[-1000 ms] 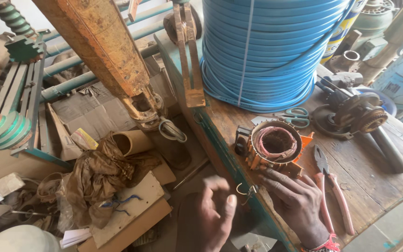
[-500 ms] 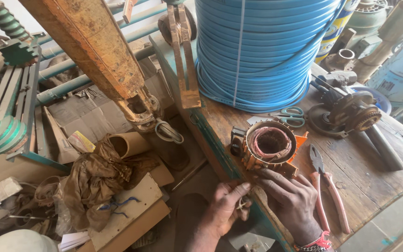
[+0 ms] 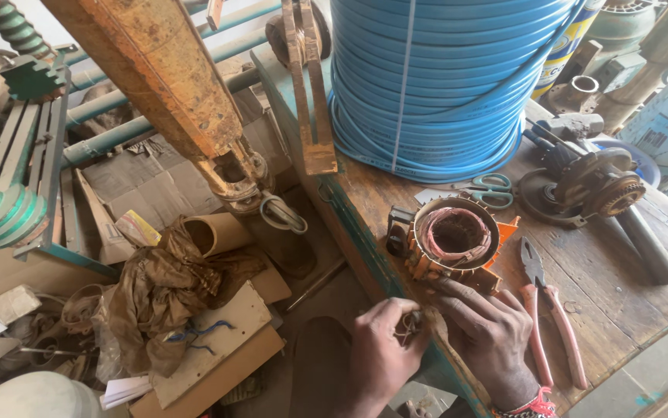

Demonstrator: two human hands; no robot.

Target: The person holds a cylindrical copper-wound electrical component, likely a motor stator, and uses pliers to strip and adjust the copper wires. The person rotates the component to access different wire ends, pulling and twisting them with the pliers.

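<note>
A round motor stator (image 3: 453, 241) with copper-coloured windings sits on the wooden bench (image 3: 613, 271) near its left edge. My right hand (image 3: 491, 337) lies flat on the bench just below the stator, fingers reaching toward its base. At the bench edge my left hand (image 3: 381, 350) is closed around a small bundle of thin wire (image 3: 409, 326) between the two hands. Red-handled pliers (image 3: 551, 319) lie right of my right hand.
A big coil of blue hose (image 3: 435, 77) stands behind the stator. Scissors (image 3: 481, 188) and an angle grinder (image 3: 585, 182) lie to its right. A rusty beam (image 3: 160, 85), cardboard, a tube and crumpled brown cloth (image 3: 164, 290) fill the floor on the left.
Both hands have moved closer together at the bench edge. My left hand has closed on the wire. The view has shifted slightly upward and left.
</note>
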